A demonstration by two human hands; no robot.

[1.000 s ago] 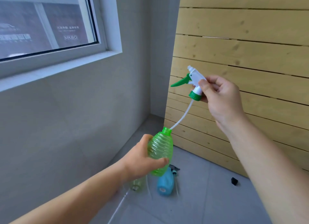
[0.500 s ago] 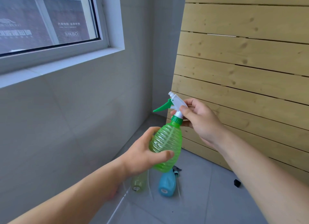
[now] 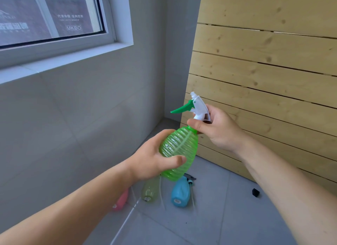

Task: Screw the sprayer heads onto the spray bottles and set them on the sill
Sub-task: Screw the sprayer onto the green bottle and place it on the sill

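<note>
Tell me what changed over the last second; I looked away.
The right hand lowered the sprayer head until its tube slid into the green bottle and the collar met the neck. The left hand kept gripping the bottle; the bottles on the floor stayed put.

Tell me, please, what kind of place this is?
Probably a bare corner of a room or enclosed balcony: a window above a white sill, a grey tiled floor, and a slatted wooden panel leaning by the wall.
</note>
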